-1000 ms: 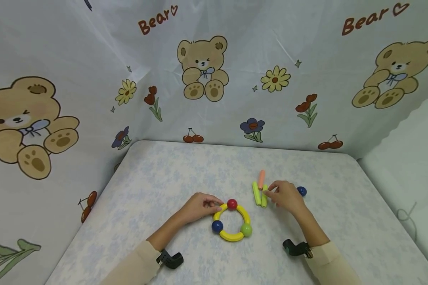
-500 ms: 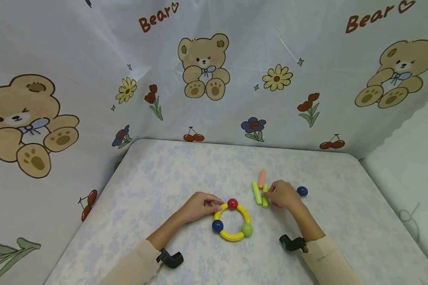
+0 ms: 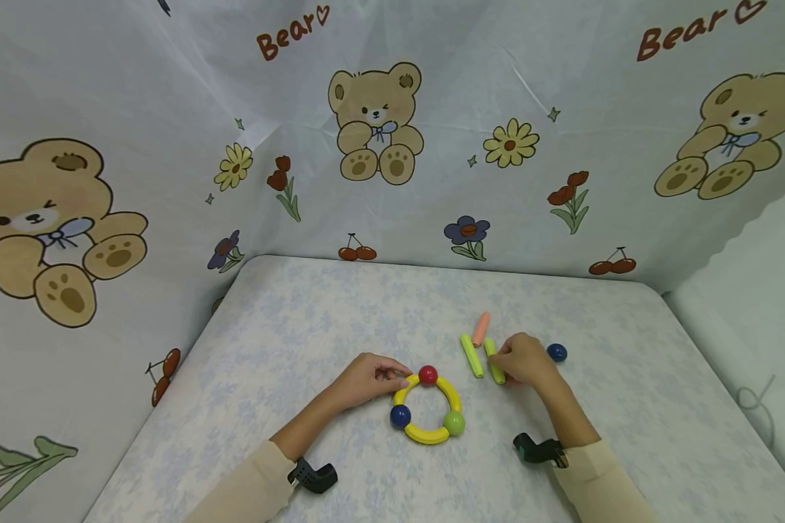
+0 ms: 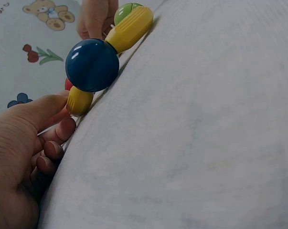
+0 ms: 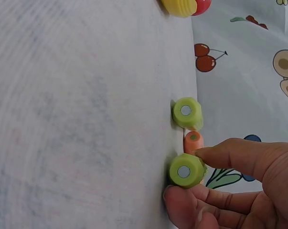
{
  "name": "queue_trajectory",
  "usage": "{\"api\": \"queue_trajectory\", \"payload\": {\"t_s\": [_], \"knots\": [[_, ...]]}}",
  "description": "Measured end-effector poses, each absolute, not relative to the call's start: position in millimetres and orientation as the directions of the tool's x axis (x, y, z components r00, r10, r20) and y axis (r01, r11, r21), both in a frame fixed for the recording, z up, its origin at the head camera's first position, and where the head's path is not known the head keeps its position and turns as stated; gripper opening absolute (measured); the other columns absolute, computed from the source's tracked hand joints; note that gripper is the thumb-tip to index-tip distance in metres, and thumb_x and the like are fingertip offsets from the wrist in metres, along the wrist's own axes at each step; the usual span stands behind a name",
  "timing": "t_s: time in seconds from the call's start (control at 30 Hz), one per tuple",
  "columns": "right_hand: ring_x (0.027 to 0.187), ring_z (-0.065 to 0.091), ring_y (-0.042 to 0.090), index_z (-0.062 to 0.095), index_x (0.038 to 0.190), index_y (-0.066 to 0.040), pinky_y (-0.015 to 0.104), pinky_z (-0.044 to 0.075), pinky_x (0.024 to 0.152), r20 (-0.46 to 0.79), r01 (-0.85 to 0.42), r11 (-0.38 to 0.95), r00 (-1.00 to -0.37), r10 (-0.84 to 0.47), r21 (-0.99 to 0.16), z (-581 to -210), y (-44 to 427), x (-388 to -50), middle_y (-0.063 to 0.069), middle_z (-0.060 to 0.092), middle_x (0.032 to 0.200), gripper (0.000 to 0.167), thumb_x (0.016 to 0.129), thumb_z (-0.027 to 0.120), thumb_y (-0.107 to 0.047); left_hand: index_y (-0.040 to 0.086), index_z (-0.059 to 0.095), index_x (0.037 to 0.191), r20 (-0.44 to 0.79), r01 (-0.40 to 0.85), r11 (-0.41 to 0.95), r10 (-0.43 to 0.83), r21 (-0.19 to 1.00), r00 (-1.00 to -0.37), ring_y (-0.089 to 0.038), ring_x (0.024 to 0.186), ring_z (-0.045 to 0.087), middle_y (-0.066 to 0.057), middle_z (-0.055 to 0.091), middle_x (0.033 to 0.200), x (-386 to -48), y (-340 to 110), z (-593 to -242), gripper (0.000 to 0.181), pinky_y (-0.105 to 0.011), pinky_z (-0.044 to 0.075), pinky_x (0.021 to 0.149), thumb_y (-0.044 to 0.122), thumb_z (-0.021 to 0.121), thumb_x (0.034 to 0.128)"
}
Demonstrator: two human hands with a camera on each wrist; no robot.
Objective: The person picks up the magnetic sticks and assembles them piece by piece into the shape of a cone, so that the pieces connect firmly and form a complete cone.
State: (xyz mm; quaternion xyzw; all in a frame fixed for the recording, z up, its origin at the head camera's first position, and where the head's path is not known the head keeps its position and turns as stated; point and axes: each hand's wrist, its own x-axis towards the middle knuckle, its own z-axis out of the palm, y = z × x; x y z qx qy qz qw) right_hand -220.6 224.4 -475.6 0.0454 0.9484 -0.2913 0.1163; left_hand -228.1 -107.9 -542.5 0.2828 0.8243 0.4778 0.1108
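A ring of curved yellow rods (image 3: pixel 427 434) joined by a red ball (image 3: pixel 428 375), a blue ball (image 3: pixel 400 416) and a green ball (image 3: pixel 454 422) lies on the table. My left hand (image 3: pixel 365 380) pinches its upper left yellow rod (image 4: pixel 79 101) between thumb and fingers. To the right, my right hand (image 3: pixel 526 359) pinches a light green stick (image 5: pixel 186 170) with a pale round disc in its end. A second green stick (image 3: pixel 472 356) lies just left of it, and an orange stick (image 3: pixel 481 329) lies behind the two.
A loose dark blue ball (image 3: pixel 557 353) sits right of my right hand. The patterned tabletop (image 3: pixel 314 312) ends at a hanging bear-print cloth (image 3: pixel 432 203) at the back. A black camera is strapped to each wrist.
My right hand has closed its fingers on the right green stick and shifted it slightly right, away from the other green stick. My left hand stays on the ring.
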Motion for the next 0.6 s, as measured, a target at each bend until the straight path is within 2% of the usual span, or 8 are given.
{"api": "queue_trajectory", "payload": {"t_s": [0.47,0.6], "knots": [[0.058,0.064,0.020,0.069,0.095,0.002,0.034,0.055,0.054,-0.207,0.139,0.746,-0.978,0.001,-0.652,-465,230,-219,0.008,0.067,0.067,0.021,0.094,0.071,-0.019,0.026,0.080,0.109,0.085,0.365,0.403,0.567,0.839,-0.819,-0.007,0.060,0.050,0.014,0.069,0.080,-226,-105,-543,0.022,-0.022,0.042,0.055,0.039,0.076,0.0925],[0.063,0.067,0.021,0.067,0.104,0.005,0.034,0.057,0.056,-0.188,0.117,0.717,-0.982,-0.020,-0.687,-456,223,-217,0.007,0.070,0.074,0.025,0.095,0.070,-0.018,0.025,0.080,0.108,0.075,0.356,0.414,0.559,0.838,-0.826,-0.008,0.062,0.053,0.014,0.069,0.080,-226,-106,-542,0.022,-0.023,0.044,0.056,0.038,0.077,0.0915]]}}
